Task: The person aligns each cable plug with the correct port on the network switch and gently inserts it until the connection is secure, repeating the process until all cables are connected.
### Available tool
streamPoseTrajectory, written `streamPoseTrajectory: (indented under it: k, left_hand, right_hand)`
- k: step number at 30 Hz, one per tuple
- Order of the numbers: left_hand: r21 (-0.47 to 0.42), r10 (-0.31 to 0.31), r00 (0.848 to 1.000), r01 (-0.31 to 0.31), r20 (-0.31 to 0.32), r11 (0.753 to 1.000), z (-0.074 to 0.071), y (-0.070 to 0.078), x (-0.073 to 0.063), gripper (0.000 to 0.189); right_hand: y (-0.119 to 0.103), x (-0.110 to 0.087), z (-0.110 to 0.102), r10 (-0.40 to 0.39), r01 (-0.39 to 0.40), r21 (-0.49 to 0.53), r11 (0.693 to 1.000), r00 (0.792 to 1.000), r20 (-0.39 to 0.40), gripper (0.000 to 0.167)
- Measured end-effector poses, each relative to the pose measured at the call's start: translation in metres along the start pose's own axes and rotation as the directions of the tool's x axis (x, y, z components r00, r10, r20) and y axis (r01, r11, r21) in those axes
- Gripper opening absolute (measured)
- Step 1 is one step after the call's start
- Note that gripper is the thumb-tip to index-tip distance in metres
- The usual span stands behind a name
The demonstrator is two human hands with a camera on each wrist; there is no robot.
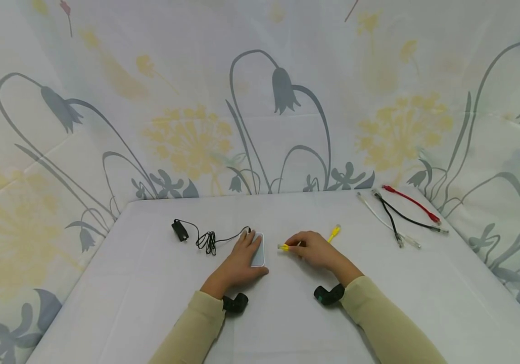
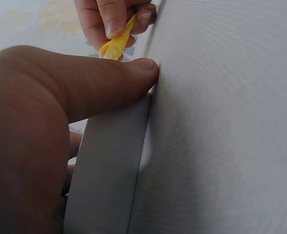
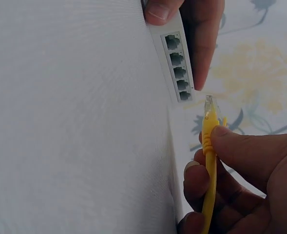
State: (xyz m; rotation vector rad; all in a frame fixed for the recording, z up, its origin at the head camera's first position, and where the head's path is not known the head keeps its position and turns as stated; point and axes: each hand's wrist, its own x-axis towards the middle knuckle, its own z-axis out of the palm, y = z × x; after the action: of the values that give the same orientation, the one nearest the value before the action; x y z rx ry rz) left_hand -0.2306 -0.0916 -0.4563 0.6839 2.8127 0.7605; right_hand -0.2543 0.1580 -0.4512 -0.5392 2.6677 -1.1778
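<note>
Head view: a person's left grip (image 1: pixel 237 260) rests over a white box (image 1: pixel 258 253) on the white surface (image 1: pixel 128 283), fingers extended across its top, thumb at its near end; I see no curl round it. The right grip (image 1: pixel 314 249) is drawn to a pinch, thumb and fingers on a yellow cable (image 1: pixel 334 233) just behind its clear plug (image 3: pixel 209 105). Plug noted near the box's row of five ports (image 3: pixel 177 70), apart from them. From a black adapter (image 1: pixel 180 230), left of the box, a bundled black cord (image 1: pixel 207 242) reaches its far end. Well to the right lie a red cable (image 1: pixel 414 203), two black cables (image 1: pixel 391 219) and a white cable (image 1: pixel 371 207).
</note>
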Motion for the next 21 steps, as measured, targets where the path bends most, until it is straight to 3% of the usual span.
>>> streamPoseTrajectory:
  k: [21]
  left_hand:
    - [-0.040,-0.012,1.000,0.012,-0.012,0.999,-0.0009,0.0008,0.0001,0.083]
  right_hand:
    - [-0.0075,0.0006,0.0088,-0.035,0.034,-0.057,0.998,0.999,-0.013,0.017]
